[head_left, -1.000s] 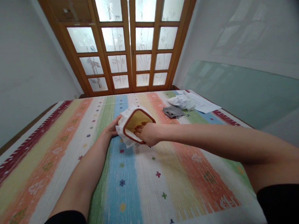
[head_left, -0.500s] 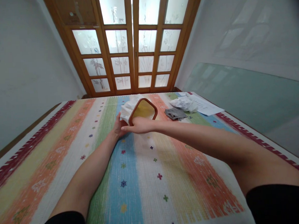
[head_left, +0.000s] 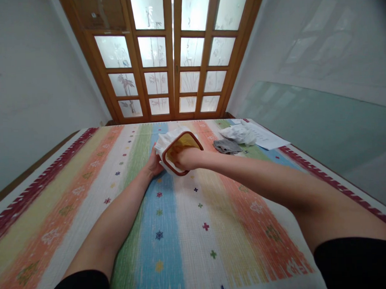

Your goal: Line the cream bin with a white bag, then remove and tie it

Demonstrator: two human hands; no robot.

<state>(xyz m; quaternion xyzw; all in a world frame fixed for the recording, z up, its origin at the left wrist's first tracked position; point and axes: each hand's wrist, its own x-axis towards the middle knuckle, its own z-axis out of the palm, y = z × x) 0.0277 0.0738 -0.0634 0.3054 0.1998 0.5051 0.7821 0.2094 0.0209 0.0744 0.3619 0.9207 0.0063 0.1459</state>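
Note:
A square-mouthed container [head_left: 188, 138] with a brown rim and a yellowish inside is tipped on the table, its opening facing me. White thin plastic [head_left: 163, 140], crinkled like a bag, covers its outer side. My left hand [head_left: 154, 164] is wrapped around the container's left side from outside, its fingers partly hidden behind the plastic. Through the opening reaches my right hand [head_left: 189, 158], its fingers stretched out inside against the left inner wall. Their tips are dim, and I see nothing held in them.
A folded grey cloth [head_left: 226, 146] lies right of the container, beside a crumpled white plastic bag [head_left: 239, 135] and printed paper sheets [head_left: 269, 139]. A striped cloth [head_left: 197, 238] covers the table. A glass-paned wooden door [head_left: 173, 56] stands beyond the far edge.
My right hand has gone from the container's lower rim into its opening. The container has turned and shifted slightly down and left. My left hand stays on its outer side.

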